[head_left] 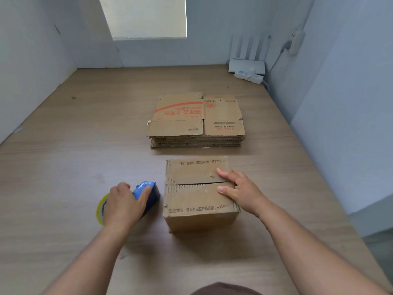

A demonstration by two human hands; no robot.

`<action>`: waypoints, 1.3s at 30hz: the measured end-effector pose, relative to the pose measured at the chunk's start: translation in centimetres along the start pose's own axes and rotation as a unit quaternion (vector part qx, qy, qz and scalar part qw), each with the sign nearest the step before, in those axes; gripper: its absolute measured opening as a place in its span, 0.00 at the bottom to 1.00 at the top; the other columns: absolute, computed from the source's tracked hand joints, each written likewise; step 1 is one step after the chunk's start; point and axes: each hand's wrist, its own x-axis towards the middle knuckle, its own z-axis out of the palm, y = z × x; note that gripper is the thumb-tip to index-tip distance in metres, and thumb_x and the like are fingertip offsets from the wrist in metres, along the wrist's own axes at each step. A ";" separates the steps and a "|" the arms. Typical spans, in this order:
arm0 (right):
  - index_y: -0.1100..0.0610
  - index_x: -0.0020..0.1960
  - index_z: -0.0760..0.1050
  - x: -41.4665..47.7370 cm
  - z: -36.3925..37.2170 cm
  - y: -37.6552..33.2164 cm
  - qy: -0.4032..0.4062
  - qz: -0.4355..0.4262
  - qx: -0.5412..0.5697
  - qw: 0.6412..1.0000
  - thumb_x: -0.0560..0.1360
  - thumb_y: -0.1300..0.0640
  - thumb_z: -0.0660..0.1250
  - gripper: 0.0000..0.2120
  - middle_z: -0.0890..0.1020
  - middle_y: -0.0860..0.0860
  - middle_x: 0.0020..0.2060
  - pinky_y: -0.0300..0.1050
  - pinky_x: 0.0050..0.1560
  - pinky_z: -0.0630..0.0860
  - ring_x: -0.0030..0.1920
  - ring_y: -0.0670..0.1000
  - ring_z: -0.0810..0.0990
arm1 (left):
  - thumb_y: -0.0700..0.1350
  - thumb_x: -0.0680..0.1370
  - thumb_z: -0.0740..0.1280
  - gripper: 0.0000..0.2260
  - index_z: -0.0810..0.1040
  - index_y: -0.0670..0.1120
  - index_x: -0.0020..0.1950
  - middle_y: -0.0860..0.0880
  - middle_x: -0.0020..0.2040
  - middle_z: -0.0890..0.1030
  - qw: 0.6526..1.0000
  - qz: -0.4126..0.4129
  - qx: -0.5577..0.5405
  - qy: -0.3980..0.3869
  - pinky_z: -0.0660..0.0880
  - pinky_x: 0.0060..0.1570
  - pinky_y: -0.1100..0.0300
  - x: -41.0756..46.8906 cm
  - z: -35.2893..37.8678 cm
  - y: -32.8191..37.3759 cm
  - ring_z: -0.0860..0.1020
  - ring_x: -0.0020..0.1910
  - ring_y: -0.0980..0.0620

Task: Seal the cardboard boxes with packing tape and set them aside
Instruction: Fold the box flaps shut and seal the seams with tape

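Cardboard box point(191, 201), Chinese print, under right hand point(240, 192); left hand point(122, 203) grips tape dispenser point(152, 190).

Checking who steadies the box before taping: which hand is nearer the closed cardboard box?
Right. The right hand rests on top of the box, at its seam; the left hand is off to its left, gripping the tape dispenser.
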 end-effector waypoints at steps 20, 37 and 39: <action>0.36 0.69 0.66 -0.5 0.0 -0.7 0.000 0.030 -0.001 1.000 0.76 0.52 0.68 0.25 0.67 0.47 0.66 0.41 0.69 0.60 0.65 0.45 0.66 | 0.66 0.71 0.68 0.19 0.73 0.52 0.49 0.53 0.43 0.77 0.930 0.253 0.142 -0.224 0.74 0.40 0.60 -1.8 -7.3 9.8 0.75 0.41 0.56; 0.55 0.73 0.64 -1.4 1.4 -4.8 0.196 0.006 0.171 0.966 0.79 0.65 0.52 0.23 0.70 0.49 0.64 0.36 0.61 0.68 0.61 0.46 0.73 | 0.67 0.72 0.65 0.23 0.71 0.51 0.57 0.54 0.47 0.77 0.931 0.237 0.161 -0.227 0.77 0.44 0.61 -2.1 -5.2 9.9 0.76 0.44 0.57; 0.53 0.75 0.61 -1.1 1.8 -4.1 0.148 0.037 0.193 0.969 0.80 0.65 0.54 0.24 0.69 0.47 0.69 0.39 0.64 0.69 0.64 0.44 0.72 | 0.66 0.71 0.66 0.23 0.71 0.52 0.57 0.54 0.47 0.77 0.932 0.233 0.150 -0.233 0.78 0.45 0.60 -2.0 -5.2 9.7 0.76 0.44 0.57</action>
